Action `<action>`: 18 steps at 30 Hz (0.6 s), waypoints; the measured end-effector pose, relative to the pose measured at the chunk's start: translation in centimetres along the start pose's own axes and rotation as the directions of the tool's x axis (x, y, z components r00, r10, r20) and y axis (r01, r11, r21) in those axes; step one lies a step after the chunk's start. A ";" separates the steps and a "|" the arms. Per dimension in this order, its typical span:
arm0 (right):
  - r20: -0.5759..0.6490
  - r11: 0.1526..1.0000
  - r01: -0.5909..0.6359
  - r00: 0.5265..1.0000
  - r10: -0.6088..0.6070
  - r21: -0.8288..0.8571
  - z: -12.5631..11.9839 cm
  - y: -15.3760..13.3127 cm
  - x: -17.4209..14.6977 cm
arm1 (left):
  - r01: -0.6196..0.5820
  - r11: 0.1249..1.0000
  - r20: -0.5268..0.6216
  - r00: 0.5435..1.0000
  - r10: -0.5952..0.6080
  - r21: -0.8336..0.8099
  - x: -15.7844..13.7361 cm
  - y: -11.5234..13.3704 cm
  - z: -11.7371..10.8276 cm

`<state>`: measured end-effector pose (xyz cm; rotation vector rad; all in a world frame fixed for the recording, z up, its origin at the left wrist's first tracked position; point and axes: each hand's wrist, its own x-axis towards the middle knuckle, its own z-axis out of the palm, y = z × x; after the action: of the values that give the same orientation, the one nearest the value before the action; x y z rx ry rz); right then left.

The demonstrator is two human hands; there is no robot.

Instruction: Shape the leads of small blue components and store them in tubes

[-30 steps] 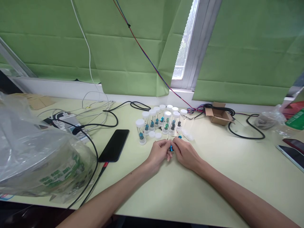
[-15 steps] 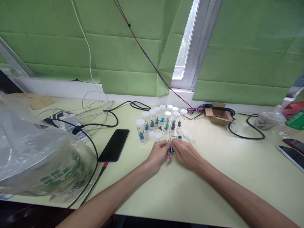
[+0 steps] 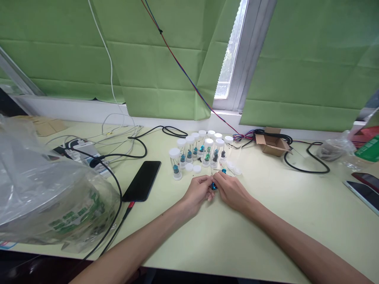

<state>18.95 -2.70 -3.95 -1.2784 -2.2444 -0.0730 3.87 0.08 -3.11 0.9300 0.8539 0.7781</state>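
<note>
My left hand (image 3: 199,190) and my right hand (image 3: 231,188) meet above the table, fingertips pinched around a small shiny blue metallic part (image 3: 214,185). A thin wire-like piece sticks up from between the fingers; the fingers hide most of the part. Just beyond my right hand lies another small blue part (image 3: 224,171) with a thin rod. Several clear tubes with white caps (image 3: 175,163) stand behind the hands, holding blue, green or dark pieces on thin stems. Loose white caps (image 3: 197,169) lie in front of the tubes, and more caps (image 3: 237,170) lie to the right.
A black phone (image 3: 142,180) lies left of my hands. Farther left are a large plastic bag (image 3: 59,189) and a power strip (image 3: 85,152) with cables. An open cardboard box (image 3: 272,146) and black cable (image 3: 309,171) sit back right; phones (image 3: 363,195) lie at the right edge.
Both hands stay in nearly the same place, still pinching the blue part. The thin wire between the fingers shows slightly more upright; the tubes and caps have not moved.
</note>
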 end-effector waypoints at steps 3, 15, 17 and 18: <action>-0.009 0.999 -0.011 1.000 0.012 0.038 0.0 0.0 0.0 | -0.002 1.000 0.003 1.000 0.002 -0.011 0.0 0.0 0.0; -0.086 0.977 -0.078 0.992 0.096 0.197 0.4 0.0 0.0 | 0.026 0.998 0.005 1.000 -0.026 -0.063 -0.3 0.4 0.3; -0.124 0.975 -0.080 0.986 0.108 0.209 0.4 0.0 0.0 | 0.028 0.997 0.004 1.000 -0.028 -0.072 -0.3 0.5 0.3; -0.148 0.974 -0.083 0.982 0.116 0.212 0.3 0.0 0.0 | 0.025 0.997 0.004 1.000 -0.025 -0.075 -0.4 0.6 0.3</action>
<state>18.81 -2.55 -4.22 -1.2266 -1.9921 0.0888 3.85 -0.10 -2.41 0.8520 0.8263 0.7817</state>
